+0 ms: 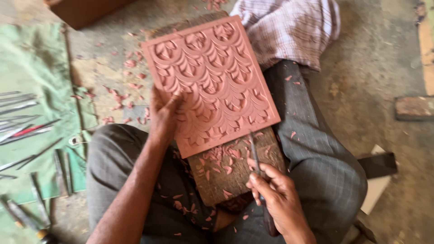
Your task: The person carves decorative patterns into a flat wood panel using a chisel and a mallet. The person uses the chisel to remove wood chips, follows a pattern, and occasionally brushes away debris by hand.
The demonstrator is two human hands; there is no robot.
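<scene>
Carved pink panel [212,81] lies tilted on wooden block [230,167] across your lap; stiff, likely brittle at relief edges, so grip the plain border. Left hand [162,115] fingers clamped on its lower-left edge; right hand [278,194] closed round chisel [254,151]

The floor [361,68] is bare, dusty grey-brown ground, scattered with small pinkish chips [122,95]. On the left lies a green cloth [36,63] bearing a row of slender metal tools [20,122]. A checked cloth [289,27] is bunched at the top. A reddish-brown block [86,10] sits in the upper left corner, and a small flat block [413,107] lies at the right. Soft, even daylight falls throughout.
</scene>
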